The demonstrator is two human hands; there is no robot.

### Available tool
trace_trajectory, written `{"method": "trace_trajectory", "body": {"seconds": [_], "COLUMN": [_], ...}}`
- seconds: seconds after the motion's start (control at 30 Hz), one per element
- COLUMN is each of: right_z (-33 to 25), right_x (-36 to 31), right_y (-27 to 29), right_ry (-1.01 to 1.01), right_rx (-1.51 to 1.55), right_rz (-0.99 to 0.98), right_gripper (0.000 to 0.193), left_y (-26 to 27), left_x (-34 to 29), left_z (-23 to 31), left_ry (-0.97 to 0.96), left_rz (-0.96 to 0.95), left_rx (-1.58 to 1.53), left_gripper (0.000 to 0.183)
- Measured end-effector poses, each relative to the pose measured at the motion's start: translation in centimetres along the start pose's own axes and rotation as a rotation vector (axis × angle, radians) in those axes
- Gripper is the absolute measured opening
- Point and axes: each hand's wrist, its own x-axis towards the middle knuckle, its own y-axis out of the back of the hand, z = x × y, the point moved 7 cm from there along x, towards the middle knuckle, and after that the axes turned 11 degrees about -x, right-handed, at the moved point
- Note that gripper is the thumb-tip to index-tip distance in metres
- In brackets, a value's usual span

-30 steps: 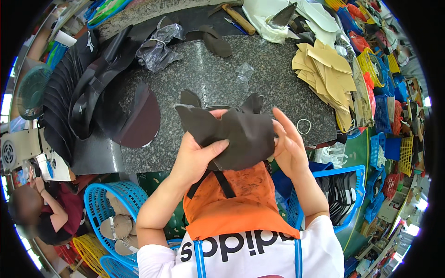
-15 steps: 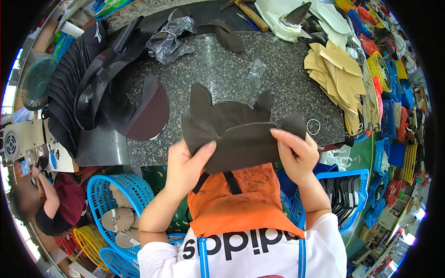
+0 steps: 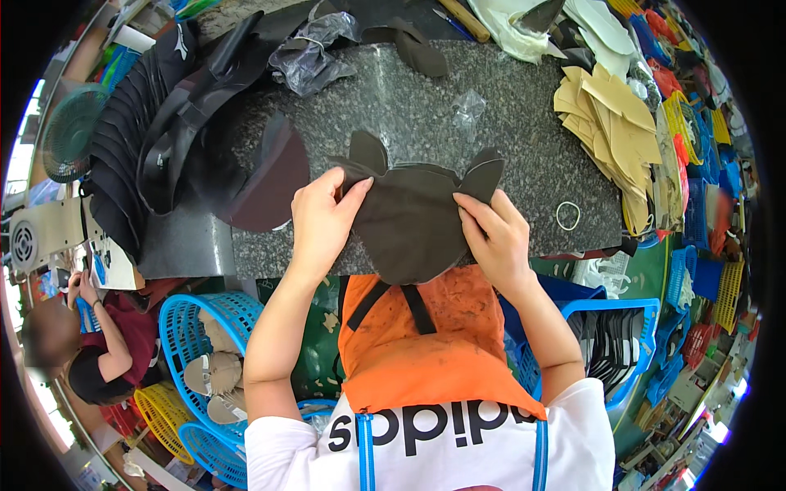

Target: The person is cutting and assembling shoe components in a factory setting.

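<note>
A dark, soft shoe-upper piece point(image 3: 407, 225) hangs between my hands over the near edge of the stone-topped table, two rounded flaps standing up along its far side. My left hand point(image 3: 326, 214) pinches its upper left corner between thumb and fingers. On the other side, my right hand point(image 3: 497, 237) grips the edge just below the right flap. The piece's lower rounded end lies in front of my orange apron point(image 3: 442, 368). Near my left hand a dark maroon curved piece point(image 3: 274, 184) lies on the table, and a thin pale ring point(image 3: 567, 215) is beyond my right hand.
Overlapping black pieces point(image 3: 123, 164) line the table's left side. Tan cut pieces point(image 3: 610, 123) are piled at right, and a clear plastic bag point(image 3: 315, 53) lies at the back. Blue baskets point(image 3: 168, 327) stand below the table. A co-worker point(image 3: 123, 352) works at far left.
Both hands have shifted up to the piece's far corners. The fold across it has opened out, and its rounded lower end now hangs flat. The view has shifted slightly.
</note>
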Motion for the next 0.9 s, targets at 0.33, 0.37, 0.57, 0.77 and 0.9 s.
{"method": "trace_trajectory", "body": {"seconds": [0.33,0.37,0.57,0.77,0.9], "right_z": [0.8,0.8,1.2,1.4,1.1], "right_x": [0.8,0.8,1.0,0.8,1.5], "right_y": [0.1,0.0,-0.6,-0.3,0.3], "right_ry": [-0.058,-0.080,-0.087,-0.096,0.000], "right_rx": [-0.060,-0.072,-0.063,-0.076,-0.193], "right_rz": [-0.003,-0.027,-0.061,-0.103,-0.081], "right_gripper": [0.018,0.017,0.016,0.016,0.016], "left_y": [-0.8,-0.9,-0.2,-7.0,-8.9], "left_x": [0.2,0.3,-1.2,-8.6,-9.1], "left_z": [2.5,2.7,4.2,5.3,3.6], "left_ry": [-0.169,-0.193,-0.347,-0.653,-0.634], "left_rz": [0.093,0.100,0.309,-0.261,-0.348], "left_rx": [0.217,0.249,0.457,0.336,0.635], "left_gripper": [0.029,0.030,0.026,0.063,0.077]}}
